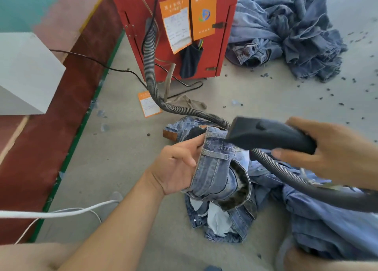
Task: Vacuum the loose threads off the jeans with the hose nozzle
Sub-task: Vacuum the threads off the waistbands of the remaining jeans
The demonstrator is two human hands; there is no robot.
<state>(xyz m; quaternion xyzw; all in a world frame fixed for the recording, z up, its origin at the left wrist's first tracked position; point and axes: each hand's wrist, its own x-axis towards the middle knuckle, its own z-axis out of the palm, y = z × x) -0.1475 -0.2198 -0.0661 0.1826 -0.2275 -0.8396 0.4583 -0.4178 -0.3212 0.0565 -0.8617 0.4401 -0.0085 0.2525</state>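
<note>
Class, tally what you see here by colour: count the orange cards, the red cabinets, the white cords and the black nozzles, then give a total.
Orange cards: 3, two on the red cabinet and one on the floor
Red cabinets: 1
White cords: 1
Black nozzles: 1, held by the right hand
Total: 6

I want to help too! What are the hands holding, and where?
Left hand grips the jeans at the waistband; right hand holds the nozzle by its back end.

The hose [286, 172] is running off the right edge; the jeans [221, 174] are hiding the left hand's [176, 166] fingertips.
</note>
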